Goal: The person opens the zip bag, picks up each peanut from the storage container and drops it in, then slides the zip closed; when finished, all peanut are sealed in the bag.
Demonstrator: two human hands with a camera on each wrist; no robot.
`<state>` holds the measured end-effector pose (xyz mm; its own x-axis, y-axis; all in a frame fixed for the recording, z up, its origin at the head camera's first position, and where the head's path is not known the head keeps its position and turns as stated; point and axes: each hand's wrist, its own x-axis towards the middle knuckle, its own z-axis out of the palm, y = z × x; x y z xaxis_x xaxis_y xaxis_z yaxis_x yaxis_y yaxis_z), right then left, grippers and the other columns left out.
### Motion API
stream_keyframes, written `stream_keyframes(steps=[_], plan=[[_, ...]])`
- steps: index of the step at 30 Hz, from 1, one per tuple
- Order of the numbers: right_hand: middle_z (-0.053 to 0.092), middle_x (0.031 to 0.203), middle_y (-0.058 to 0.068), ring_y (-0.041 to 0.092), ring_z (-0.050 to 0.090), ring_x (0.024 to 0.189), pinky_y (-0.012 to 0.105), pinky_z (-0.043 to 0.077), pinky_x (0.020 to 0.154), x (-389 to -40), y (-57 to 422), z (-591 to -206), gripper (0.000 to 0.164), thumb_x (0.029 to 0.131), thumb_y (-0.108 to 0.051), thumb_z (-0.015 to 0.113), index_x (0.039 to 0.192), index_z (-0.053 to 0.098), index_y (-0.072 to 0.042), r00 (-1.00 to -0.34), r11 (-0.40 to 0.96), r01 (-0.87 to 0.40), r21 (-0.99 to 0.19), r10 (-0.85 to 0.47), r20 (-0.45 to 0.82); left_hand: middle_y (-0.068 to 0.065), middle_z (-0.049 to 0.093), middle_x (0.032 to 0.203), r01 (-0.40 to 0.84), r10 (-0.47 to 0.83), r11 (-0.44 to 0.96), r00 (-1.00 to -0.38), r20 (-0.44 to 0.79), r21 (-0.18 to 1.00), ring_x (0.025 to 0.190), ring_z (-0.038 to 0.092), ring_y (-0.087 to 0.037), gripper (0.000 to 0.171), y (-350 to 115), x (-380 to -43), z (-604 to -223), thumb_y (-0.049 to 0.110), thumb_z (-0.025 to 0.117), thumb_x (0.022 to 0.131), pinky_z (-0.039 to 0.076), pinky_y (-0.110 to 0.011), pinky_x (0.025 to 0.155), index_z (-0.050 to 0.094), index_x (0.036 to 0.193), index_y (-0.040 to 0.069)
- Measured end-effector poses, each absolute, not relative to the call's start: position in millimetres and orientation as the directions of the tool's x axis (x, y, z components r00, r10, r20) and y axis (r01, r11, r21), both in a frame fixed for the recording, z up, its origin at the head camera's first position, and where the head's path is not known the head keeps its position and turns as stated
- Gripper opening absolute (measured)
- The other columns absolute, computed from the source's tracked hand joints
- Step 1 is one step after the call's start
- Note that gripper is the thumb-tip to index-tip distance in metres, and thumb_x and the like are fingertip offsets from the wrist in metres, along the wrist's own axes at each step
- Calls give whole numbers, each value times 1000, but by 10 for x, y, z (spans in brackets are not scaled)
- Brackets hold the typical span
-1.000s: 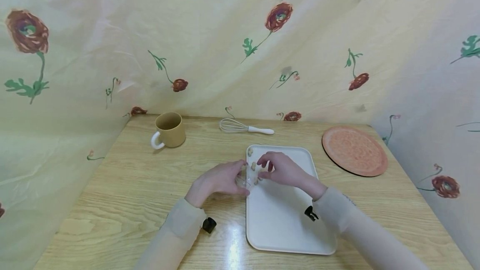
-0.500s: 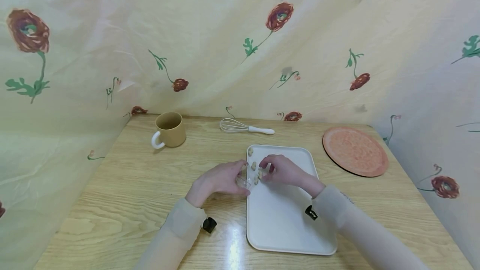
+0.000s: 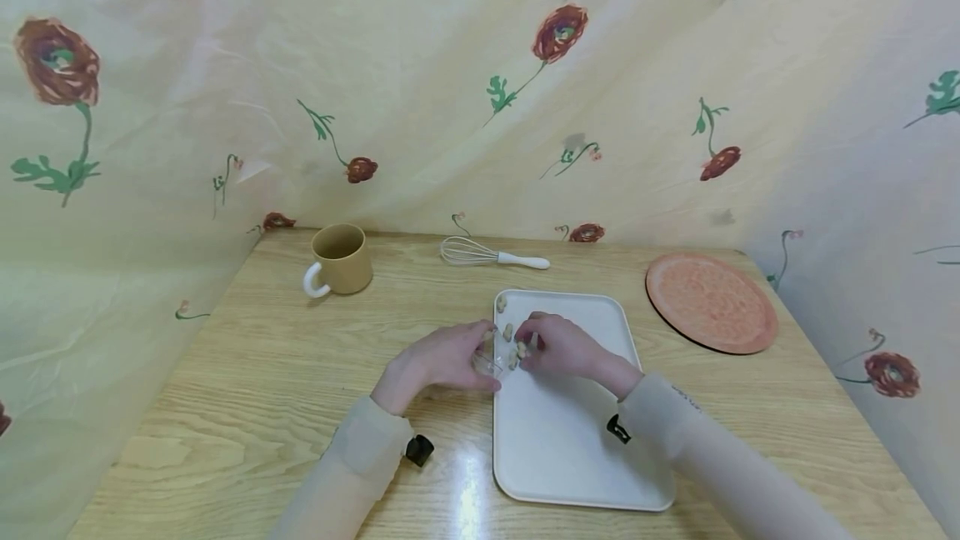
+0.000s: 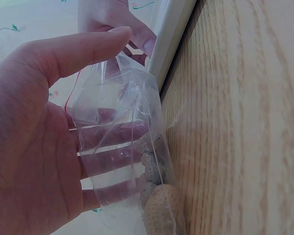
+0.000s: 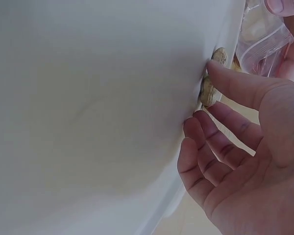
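Observation:
My left hand (image 3: pixel 442 355) curves round a clear zip bag (image 4: pixel 112 98) at the tray's left edge. In the left wrist view its fingers lie behind the film and the thumb crosses above it. Peanuts in their shells (image 4: pixel 160 208) sit low in the bag, by the wooden tabletop. Over the white tray (image 3: pixel 577 448), my right hand (image 3: pixel 566 346) pinches a peanut (image 5: pixel 208 92) between thumb and forefinger, close to the rim. Another peanut (image 5: pixel 219 55) lies just beyond the thumb tip. More peanuts line the tray's left side, including one peanut (image 3: pixel 502 303) near the far corner.
A tan mug (image 3: pixel 341 261) with a white handle stands at the back left. The white whisk (image 3: pixel 495 257) lies behind the tray. To the right is a round pinkish mat (image 3: pixel 711 301). Floral cloth (image 3: pixel 420 90) hangs behind the wooden table (image 3: pixel 247 407).
My right hand has come down and slightly left onto the tray, its fingers closing in on a peanut. The left hand has stayed at the bag.

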<state>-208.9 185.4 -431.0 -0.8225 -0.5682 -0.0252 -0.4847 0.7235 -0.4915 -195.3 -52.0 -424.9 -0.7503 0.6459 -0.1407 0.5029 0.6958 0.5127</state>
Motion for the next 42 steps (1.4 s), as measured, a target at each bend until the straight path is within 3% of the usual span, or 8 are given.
stream_keyframes(steps=[16, 42], plan=[[65, 91, 0, 18, 58, 79, 30, 48, 69, -2058, 1847, -4241, 27, 80, -8, 81, 105, 73, -3, -849, 760, -432, -485, -524, -64, -8, 57, 138, 495, 638, 704, -756, -147, 510, 125, 55, -22, 90, -514, -1956, -4260, 52, 76, 83, 44, -38, 103, 37, 151, 8], [69, 97, 3, 22, 62, 80, 27, 49, 69, -1981, 1894, -4007, 27, 82, -11, 82, 105, 73, 0, -804, 705, -539, -461, -594, 33, -9, 59, 136, 502, 643, 701, -753, -142, 507, 122, 57, -21, 87, -512, -1956, -4252, 50, 76, 84, 45, -39, 102, 38, 150, 7]])
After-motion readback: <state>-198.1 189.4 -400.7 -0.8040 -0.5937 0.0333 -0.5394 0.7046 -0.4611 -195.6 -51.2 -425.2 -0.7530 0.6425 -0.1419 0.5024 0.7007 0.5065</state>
